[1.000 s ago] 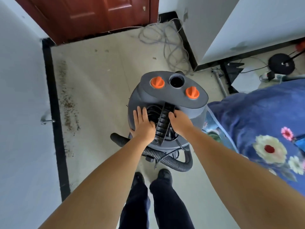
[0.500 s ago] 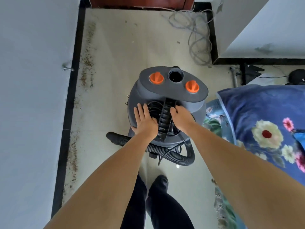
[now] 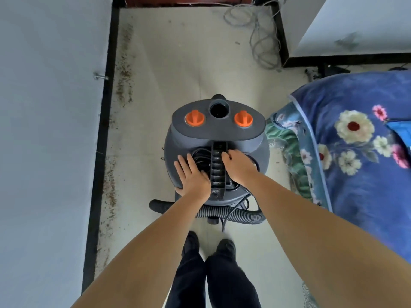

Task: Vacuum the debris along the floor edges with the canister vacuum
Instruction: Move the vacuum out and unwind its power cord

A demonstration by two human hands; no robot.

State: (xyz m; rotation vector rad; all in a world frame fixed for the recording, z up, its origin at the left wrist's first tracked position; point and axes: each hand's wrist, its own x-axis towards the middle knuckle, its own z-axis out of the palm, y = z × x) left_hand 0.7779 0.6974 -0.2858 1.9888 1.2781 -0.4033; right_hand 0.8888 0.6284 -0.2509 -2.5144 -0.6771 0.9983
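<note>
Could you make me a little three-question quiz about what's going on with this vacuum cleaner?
1. True or false: the brown debris lies along the black skirting on the person's right.
2. Which colour are the two knobs on top of the canister vacuum? A) green B) orange C) white
3. Fill in: the ribbed hose lies on the floor between the vacuum and the person's ____.

Key
1. False: it lies on the left; the flowered blue quilt is on the right.
2. B: see one orange knob.
3. Shoes. Meanwhile the left hand rests flat on the vacuum's top, and the right hand curls into the recess beside the black carry handle.
</note>
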